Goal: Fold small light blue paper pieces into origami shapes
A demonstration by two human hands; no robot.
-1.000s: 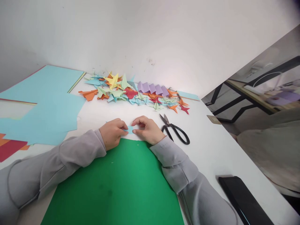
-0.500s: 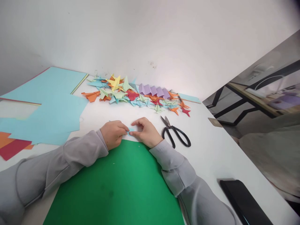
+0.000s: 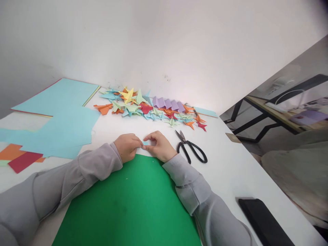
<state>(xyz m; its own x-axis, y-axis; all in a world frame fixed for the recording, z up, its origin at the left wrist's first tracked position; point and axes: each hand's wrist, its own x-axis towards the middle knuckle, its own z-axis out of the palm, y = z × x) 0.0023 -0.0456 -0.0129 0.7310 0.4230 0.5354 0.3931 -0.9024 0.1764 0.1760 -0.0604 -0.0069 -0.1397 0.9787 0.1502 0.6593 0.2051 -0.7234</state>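
Both forearms reach in from the lower corners and angle inward across the sides of the green sheet [image 3: 123,205], bringing the hands together just past its far edge on the white worktop [image 3: 220,181]. The left hand [image 3: 128,147] pinches the small blue paper [image 3: 145,143] in closed fingers, while the right hand [image 3: 160,147] curves its thumb and forefinger, parted, around its other end. Scissors [image 3: 185,140] lie right of the hands, with worktop stretching from them to the right edge.
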